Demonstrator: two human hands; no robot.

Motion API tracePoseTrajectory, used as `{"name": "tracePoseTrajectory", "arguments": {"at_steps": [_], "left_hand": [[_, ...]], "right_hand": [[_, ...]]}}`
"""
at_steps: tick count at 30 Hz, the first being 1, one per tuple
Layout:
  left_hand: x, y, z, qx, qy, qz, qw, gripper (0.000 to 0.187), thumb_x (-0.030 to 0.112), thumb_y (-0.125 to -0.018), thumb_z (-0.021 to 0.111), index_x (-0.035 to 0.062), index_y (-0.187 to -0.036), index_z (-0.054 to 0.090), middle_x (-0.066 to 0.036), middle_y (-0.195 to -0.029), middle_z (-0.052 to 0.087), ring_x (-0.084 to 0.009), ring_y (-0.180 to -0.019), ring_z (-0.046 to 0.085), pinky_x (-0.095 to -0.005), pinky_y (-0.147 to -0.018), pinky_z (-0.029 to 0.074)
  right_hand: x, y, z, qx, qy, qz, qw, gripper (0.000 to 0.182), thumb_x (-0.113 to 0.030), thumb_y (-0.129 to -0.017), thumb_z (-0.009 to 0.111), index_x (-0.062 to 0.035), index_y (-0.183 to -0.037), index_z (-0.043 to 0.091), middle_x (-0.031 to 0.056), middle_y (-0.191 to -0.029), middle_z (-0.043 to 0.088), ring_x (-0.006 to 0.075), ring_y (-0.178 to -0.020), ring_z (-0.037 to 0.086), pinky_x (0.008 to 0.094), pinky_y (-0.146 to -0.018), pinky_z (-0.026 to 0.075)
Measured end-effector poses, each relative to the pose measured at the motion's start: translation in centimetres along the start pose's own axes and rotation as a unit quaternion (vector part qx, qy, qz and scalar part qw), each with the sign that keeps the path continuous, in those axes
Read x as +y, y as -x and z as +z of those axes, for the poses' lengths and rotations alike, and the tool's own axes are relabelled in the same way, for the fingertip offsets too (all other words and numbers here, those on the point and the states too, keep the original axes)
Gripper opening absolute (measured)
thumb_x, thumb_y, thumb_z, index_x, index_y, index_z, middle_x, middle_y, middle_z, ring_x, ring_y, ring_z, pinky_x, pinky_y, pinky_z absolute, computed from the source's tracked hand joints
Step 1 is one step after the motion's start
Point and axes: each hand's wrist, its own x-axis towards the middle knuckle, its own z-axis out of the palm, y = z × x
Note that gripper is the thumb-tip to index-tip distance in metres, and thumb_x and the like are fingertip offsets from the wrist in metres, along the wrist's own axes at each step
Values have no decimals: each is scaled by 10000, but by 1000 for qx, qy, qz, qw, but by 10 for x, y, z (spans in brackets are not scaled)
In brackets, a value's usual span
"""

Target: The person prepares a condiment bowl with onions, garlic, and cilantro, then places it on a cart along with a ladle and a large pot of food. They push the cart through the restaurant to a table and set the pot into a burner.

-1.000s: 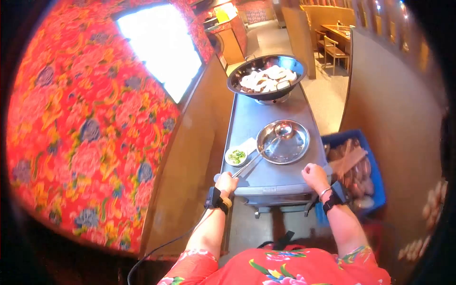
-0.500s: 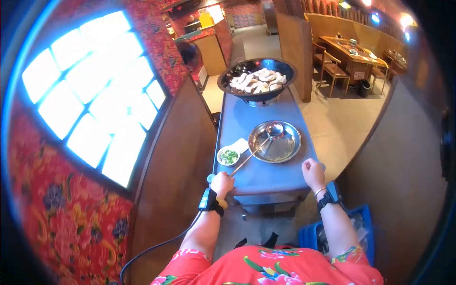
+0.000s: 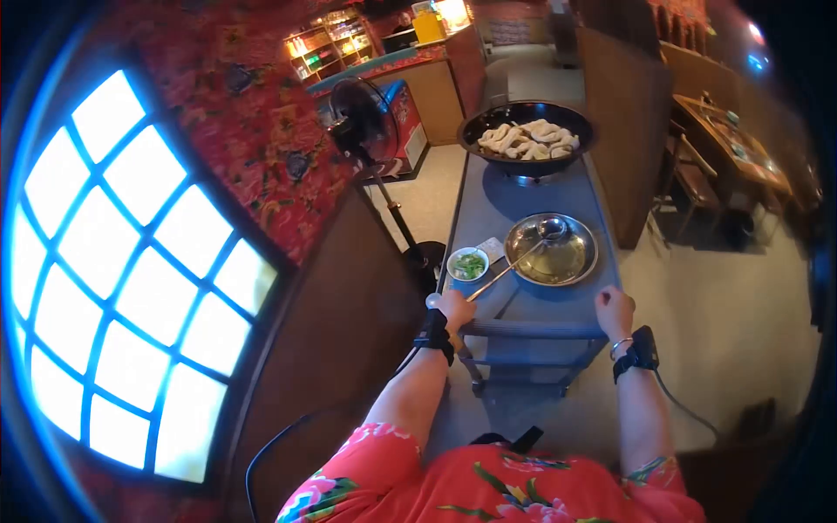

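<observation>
A grey cart stands in front of me, with a push bar across its near end. My left hand is closed at the bar's left corner, right by the handle end of a metal ladle. My right hand is closed round the right corner. The ladle's bowl rests in a shiny steel basin. Beside the basin sits a small white bowl of chopped greens. At the far end, a large dark wok holds pale, thick pieces of food.
A standing fan is left of the cart, past a brown partition. A counter with a person behind it lies ahead. Another partition rises close at the cart's right, with a dining table beyond.
My view has swung left and the cart has moved forward past the partitions. The fan and shelves now show; the blue crate at lower right has left view. Both hands keep their places.
</observation>
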Motion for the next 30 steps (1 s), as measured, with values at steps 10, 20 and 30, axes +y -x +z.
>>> {"name": "tracePoseTrajectory", "arguments": {"at_steps": [10,20,30], "left_hand": [[-8,-16,39,70,68,73,992,356,282,-718,600,-47,-845,646,-279,-835,614,-400,-837,612,-432,-738,495],[2,-30,26,55,87,59,993,367,271,-716,610,-52,-888,641,-269,-896,620,-405,-856,608,-412,-751,486],[-60,-73,52,-80,162,209,961,359,286,-749,626,-38,-904,646,-169,-762,635,-258,-746,617,-351,-715,457]], "right_hand": [[46,-5,29,-68,81,9,994,216,-249,-724,578,-60,-775,669,169,-798,642,341,-772,617,408,-704,487],[53,-37,54,-26,72,21,997,241,-266,-748,552,-54,-806,649,174,-806,637,352,-786,612,406,-708,481],[29,33,86,14,58,133,989,231,-251,-755,552,-60,-849,642,162,-833,639,350,-831,608,402,-748,473]]}}
